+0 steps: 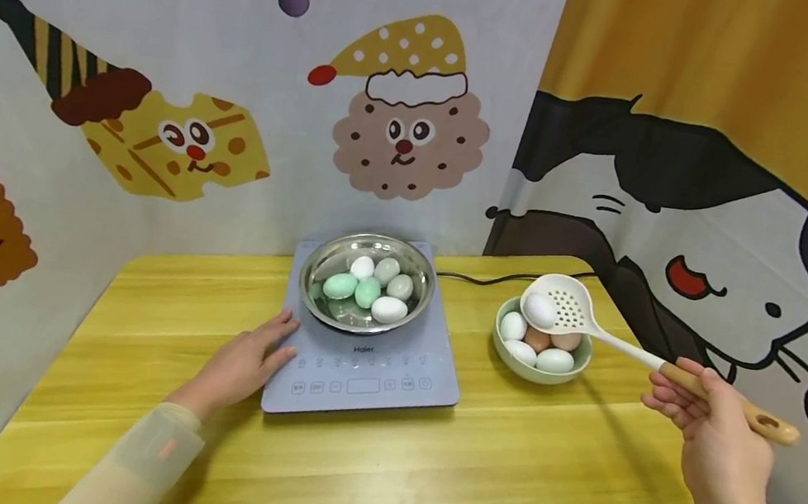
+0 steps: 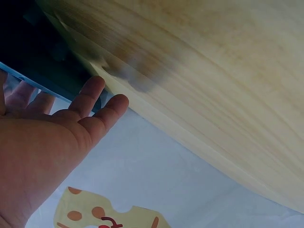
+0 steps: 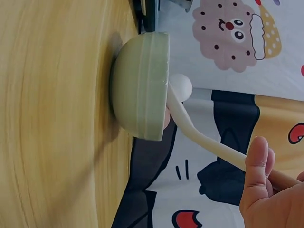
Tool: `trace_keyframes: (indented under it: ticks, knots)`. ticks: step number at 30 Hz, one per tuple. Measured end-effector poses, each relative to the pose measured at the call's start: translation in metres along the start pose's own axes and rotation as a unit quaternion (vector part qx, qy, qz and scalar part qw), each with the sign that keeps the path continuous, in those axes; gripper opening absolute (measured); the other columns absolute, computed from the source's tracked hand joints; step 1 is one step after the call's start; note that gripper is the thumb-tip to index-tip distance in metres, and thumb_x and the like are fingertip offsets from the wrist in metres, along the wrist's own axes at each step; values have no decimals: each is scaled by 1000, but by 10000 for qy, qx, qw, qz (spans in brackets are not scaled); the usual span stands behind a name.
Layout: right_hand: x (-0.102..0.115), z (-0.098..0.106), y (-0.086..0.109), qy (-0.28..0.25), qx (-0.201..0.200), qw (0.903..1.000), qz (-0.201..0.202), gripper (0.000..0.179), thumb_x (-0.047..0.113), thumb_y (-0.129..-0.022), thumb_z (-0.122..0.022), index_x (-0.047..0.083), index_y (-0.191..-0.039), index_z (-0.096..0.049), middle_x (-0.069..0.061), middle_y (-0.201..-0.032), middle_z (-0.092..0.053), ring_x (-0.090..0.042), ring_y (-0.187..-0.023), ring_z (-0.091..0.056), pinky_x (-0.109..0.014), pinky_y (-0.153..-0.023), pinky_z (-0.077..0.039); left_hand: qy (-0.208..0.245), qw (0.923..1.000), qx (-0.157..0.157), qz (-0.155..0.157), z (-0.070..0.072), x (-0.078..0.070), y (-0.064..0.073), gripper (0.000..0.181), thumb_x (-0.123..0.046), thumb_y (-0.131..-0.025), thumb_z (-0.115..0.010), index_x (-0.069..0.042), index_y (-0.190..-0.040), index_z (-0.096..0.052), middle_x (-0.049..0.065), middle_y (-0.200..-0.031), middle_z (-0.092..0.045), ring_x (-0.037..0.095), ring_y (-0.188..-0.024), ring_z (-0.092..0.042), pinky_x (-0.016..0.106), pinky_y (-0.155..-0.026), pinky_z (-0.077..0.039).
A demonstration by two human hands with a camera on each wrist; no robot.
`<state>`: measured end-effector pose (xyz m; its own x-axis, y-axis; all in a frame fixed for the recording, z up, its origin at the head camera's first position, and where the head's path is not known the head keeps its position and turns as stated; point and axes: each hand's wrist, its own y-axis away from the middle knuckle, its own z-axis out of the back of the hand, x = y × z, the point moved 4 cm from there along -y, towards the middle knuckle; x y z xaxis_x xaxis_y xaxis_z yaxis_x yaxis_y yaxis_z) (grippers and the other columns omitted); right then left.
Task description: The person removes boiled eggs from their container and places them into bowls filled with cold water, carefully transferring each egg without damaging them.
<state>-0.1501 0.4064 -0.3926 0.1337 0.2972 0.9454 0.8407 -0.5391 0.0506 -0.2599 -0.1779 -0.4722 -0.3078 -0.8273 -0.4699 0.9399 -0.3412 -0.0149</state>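
Observation:
My right hand (image 1: pixel 730 443) grips the wooden handle of a white slotted spoon (image 1: pixel 625 344). A white egg (image 1: pixel 540 310) lies in the spoon's perforated head, over the back of a pale green bowl (image 1: pixel 538 375). White and brown eggs (image 1: pixel 538 340) fill that bowl. At the left edge of a light-coloured induction cooker (image 1: pixel 368 368), my left hand (image 1: pixel 233 370) rests with its fingers extended against the side. On the cooker sits a steel basin (image 1: pixel 373 242) holding several green, grey and white eggs (image 1: pixel 368 292). The right wrist view shows the spoon's neck (image 3: pixel 209 142) crossing the bowl's rim.
The wooden table (image 1: pixel 378 482) carries the cooker in the middle and the bowl to its right. A black cord (image 1: pixel 483 281) runs from behind the cooker towards the right. A curtain with cartoon figures (image 1: pixel 409 144) hangs behind the table.

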Motion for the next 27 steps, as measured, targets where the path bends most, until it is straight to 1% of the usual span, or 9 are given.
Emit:
trace_keyframes:
  ticks: [3,7,14,21,25,27]
  knots:
    - [0,3,0,-93,-30,9999,46,29,30,-111,-60,9,-117,-78,-7,-94,-84,-19,-74,-81,-30,-67,-67,40,10000,33,21,-1,-1,1,60,-39,-112,-56,-12,-164,-44,12,-176,-31,46,-156,-39,68,-123,-37]
    - [2,3,-1,-259,-58,9994,212,28,26,-110,-62,4,-119,-78,-10,-94,-85,-21,-73,-82,-32,-66,-67,17,10000,46,38,-1,-1,2,60,-39,-112,-56,-13,-165,-43,12,-176,-31,46,-156,-40,68,-123,-37]
    - [7,-2,2,439,-403,9965,587,30,26,-109,-63,1,-119,-78,-8,-93,-84,-18,-70,-80,-28,-64,-66,50,10000,53,56,-1,-1,2,60,-39,-112,-56,-13,-165,-43,11,-177,-30,45,-157,-39,68,-124,-36]
    - [21,-18,3,793,-409,9902,1073,26,19,-107,-67,-3,-114,-79,-9,-88,-83,-18,-64,-78,-29,-59,-64,96,9999,98,100,0,-1,2,60,-38,-112,-55,-13,-165,-42,11,-177,-29,46,-157,-38,68,-124,-35]
    - [27,-27,3,1185,-440,9854,1138,24,18,-106,-66,-1,-112,-81,-7,-84,-83,-15,-60,-77,-28,-56,-63,104,9998,113,120,0,-1,2,60,-38,-112,-56,-13,-165,-42,11,-178,-28,45,-158,-37,68,-124,-35]
    - [28,-29,4,1358,-460,9836,1093,24,19,-106,-66,1,-112,-81,-6,-83,-82,-14,-60,-77,-27,-56,-63,91,9998,113,126,0,-1,2,60,-38,-112,-56,-13,-165,-42,11,-178,-28,45,-158,-37,68,-125,-35]
